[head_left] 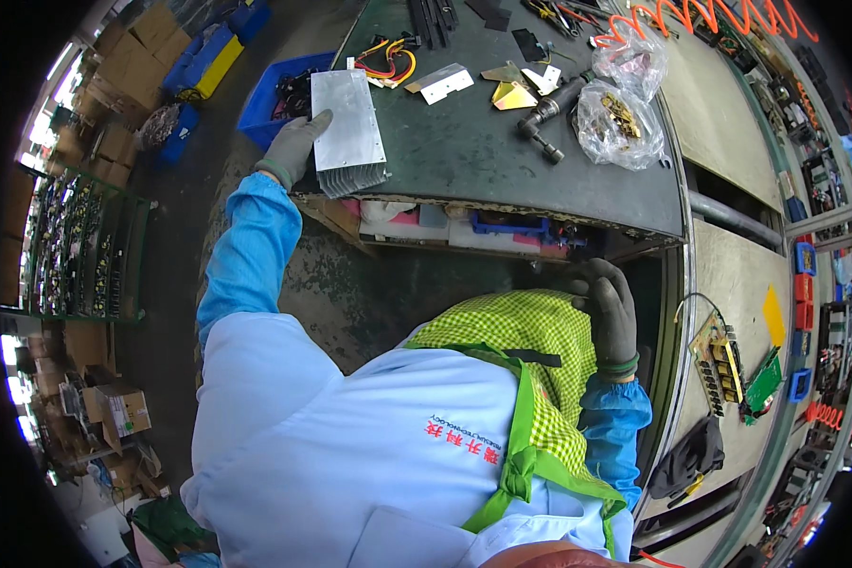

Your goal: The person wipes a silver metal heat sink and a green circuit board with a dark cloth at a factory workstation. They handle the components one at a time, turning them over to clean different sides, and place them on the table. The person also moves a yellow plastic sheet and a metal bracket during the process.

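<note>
A silver finned heat sink [346, 118] lies at the left end of the dark workbench, its flat face up and its fins showing along the near edge. My left hand [293, 150], in a grey glove, grips its left side with the thumb on top; the other fingers are partly hidden. My right hand [608, 312], gloved too, is below the bench's front edge beside my green checked apron [502, 327]. Its fingers are loosely curled and apart, with nothing visible in them. Close to the heat sink are a bundle of red and yellow wires [388, 62] and a bent metal plate [440, 83].
A pneumatic screwdriver [549, 118] rests on the workbench [464, 151] near plastic bags of brass-coloured parts [620, 118]. A blue bin [256, 114] stands at the bench's left. To the right, a conveyor line [729, 237] carries a circuit board [719, 364]. An orange coiled hose [701, 14] hangs above.
</note>
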### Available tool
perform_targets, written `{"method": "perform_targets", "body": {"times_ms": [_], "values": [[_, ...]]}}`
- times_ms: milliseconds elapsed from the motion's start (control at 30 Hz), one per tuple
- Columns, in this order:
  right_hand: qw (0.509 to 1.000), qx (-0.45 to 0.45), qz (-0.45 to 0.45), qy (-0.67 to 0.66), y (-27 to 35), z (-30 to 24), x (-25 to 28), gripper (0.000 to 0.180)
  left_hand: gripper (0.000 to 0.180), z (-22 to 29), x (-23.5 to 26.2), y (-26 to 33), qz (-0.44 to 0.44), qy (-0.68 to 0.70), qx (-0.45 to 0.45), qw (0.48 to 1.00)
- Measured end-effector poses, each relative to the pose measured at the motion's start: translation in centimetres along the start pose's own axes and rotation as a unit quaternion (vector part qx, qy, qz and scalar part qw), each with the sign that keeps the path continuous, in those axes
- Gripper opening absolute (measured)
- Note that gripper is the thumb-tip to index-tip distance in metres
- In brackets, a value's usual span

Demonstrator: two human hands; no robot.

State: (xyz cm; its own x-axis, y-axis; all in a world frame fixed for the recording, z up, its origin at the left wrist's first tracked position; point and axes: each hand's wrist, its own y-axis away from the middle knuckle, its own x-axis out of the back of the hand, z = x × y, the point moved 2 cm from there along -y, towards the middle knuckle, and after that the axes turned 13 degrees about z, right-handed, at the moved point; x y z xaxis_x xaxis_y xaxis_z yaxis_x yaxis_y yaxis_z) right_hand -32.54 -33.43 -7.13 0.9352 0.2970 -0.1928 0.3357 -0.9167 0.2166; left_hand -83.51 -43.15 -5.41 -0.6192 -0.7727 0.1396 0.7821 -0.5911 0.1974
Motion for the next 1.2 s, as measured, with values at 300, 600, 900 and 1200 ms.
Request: {"method": "perform_targets", "body": {"times_ms": [300,600,900,1200], "values": [[0.999,-0.011,0.022,0.028,0.2,0.0,0.6,0.04,0.042,-0.1,-0.3,0.4,0.051,0.054,0.038,0.996],[0.999,-0.011,0.021,0.044,0.2,-0.2,0.4,0.042,0.045,-1.7,-0.9,-0.9,0.048,0.061,0.01,0.997],[0.999,-0.009,0.027,0.043,0.2,0.5,1.2,0.043,0.056,0.1,-0.1,-1.8,0.075,-0.342,-0.096,0.932],[0.999,-0.006,0.016,0.038,0.0,0.5,0.9,0.043,0.057,-0.5,1.8,-1.3,0.068,-0.282,-0.05,0.956]]}}
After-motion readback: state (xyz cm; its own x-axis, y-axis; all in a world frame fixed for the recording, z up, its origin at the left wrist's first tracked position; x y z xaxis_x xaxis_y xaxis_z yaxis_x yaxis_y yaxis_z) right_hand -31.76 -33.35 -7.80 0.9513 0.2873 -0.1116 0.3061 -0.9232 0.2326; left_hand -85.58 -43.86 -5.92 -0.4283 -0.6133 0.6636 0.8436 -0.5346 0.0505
